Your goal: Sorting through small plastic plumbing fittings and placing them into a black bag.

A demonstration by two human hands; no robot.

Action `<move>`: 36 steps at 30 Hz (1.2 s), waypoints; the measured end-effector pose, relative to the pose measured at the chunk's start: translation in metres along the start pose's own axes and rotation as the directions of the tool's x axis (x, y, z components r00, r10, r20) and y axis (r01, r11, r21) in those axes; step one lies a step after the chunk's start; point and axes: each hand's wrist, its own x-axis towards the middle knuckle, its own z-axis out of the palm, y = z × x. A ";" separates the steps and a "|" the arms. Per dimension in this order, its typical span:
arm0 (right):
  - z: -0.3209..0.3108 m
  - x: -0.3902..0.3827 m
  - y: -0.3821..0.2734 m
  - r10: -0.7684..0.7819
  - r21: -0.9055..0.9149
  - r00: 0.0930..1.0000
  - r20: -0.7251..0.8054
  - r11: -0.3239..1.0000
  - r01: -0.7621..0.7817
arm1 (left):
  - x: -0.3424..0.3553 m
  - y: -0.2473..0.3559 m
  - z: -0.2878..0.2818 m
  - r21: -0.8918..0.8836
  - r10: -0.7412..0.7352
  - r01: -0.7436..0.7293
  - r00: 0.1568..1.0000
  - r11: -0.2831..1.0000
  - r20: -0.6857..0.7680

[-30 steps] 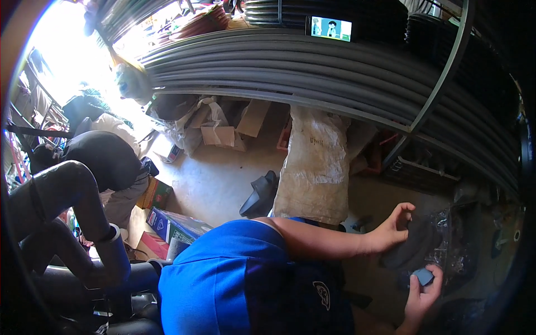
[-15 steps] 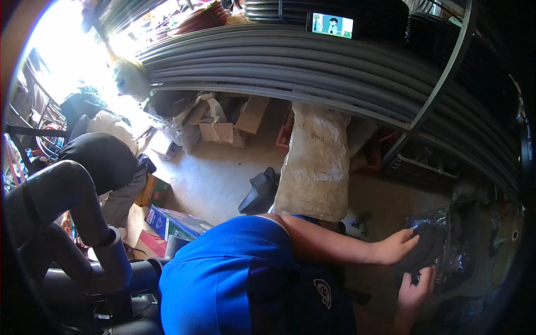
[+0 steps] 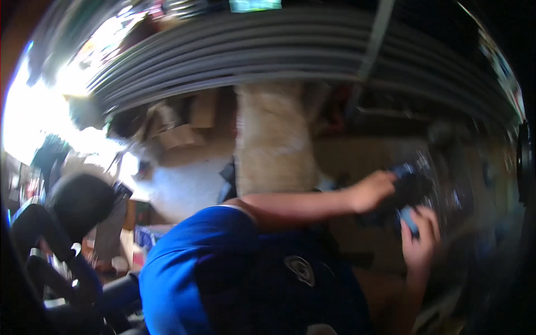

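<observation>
My left hand (image 3: 373, 191) reaches across to the right, its fingers closed on the edge of a dark, soft-looking item (image 3: 412, 191). Clear, shiny plastic (image 3: 455, 198) lies around and beyond that item, perhaps a bag; blur hides how they join. Just below, my right hand (image 3: 422, 237) curls its fingers and thumb round a small blue-grey object (image 3: 410, 222), too smeared to name. That hand is close to the lower edge of the dark item; whether they touch I cannot tell.
Long grey pipes (image 3: 234, 53) fill a rack at the back, with a metal upright (image 3: 377, 39). A tall beige sack (image 3: 273, 139) stands under it. Cardboard boxes (image 3: 178, 134) lie at back left. Large dark pipe fittings (image 3: 58, 240) crowd the left. A lit screen (image 3: 255, 5) shows at the top.
The whole view has shifted with head movement, and is now blurred. A small blue-grey object now shows in my right hand. My left hand stays on the dark item.
</observation>
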 end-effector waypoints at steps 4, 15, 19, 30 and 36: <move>0.001 0.002 0.002 0.032 0.033 0.997 -0.077 0.999 -0.030 | 0.008 0.014 -0.006 -0.696 -0.060 0.071 0.997 0.715 0.041; 0.004 0.007 0.003 -0.060 -0.029 0.983 -0.172 0.998 0.055 | 0.018 0.029 0.017 -0.908 -0.324 0.301 0.924 0.292 0.202; 0.006 0.011 -0.001 -0.059 0.012 0.998 -0.029 0.998 0.060 | 0.014 0.029 0.030 -0.746 -0.350 0.286 0.934 0.601 0.076; 0.032 -0.003 -0.001 0.291 0.356 0.952 -0.099 0.903 -0.239 | 0.007 0.027 0.029 -0.158 -0.087 0.061 0.983 0.985 -0.159; 0.032 0.000 0.008 0.594 0.846 0.786 0.170 0.320 -0.426 | 0.014 0.044 0.030 -0.121 0.083 -0.111 0.973 0.987 -0.216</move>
